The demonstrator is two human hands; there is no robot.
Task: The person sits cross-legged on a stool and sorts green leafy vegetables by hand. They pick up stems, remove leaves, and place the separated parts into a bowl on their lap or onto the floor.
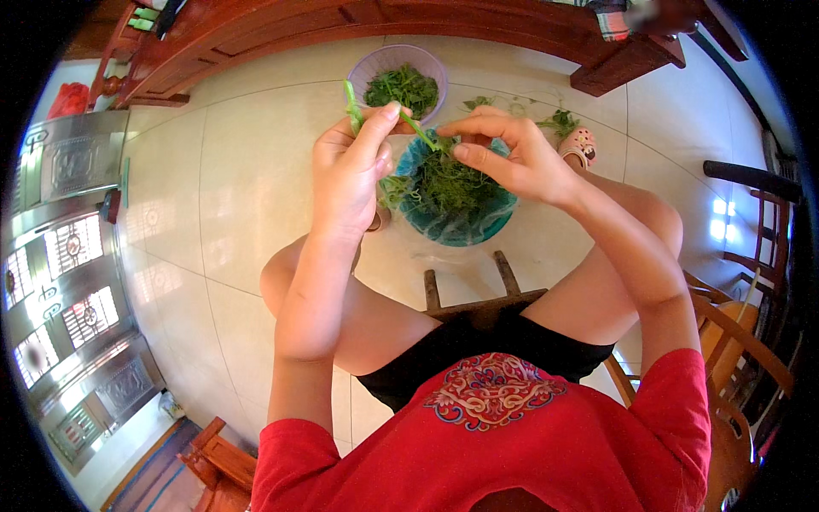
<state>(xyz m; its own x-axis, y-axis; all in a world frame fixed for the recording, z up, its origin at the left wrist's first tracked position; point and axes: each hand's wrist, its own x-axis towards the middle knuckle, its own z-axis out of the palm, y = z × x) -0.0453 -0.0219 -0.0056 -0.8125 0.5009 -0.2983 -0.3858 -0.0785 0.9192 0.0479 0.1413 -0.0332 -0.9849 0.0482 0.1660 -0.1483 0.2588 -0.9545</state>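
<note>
My left hand [358,150] is raised over the floor and grips green vine stems between thumb and fingers. A thick pale-green stem [350,105] sticks up past the fingers, and a thinner stem [419,131] slants down towards my right hand [512,150]. The right thumb and forefinger are apart beside the thin stem's end; whether they pinch a fine strand cannot be made out. Below both hands stands a teal basin [477,238] with a clear plastic lining, heaped with stringy green trimmings [454,185]. Behind it a lilac plastic basket [358,67] holds leafy greens [406,89].
Loose vine tendrils and leaves [560,121] lie on the tiled floor [243,166] by a pink clog [579,146]. A long red-brown wooden bench [384,19] spans the far side. Beneath me is a low wooden stool [483,304]. Wooden chairs [729,339] stand at right.
</note>
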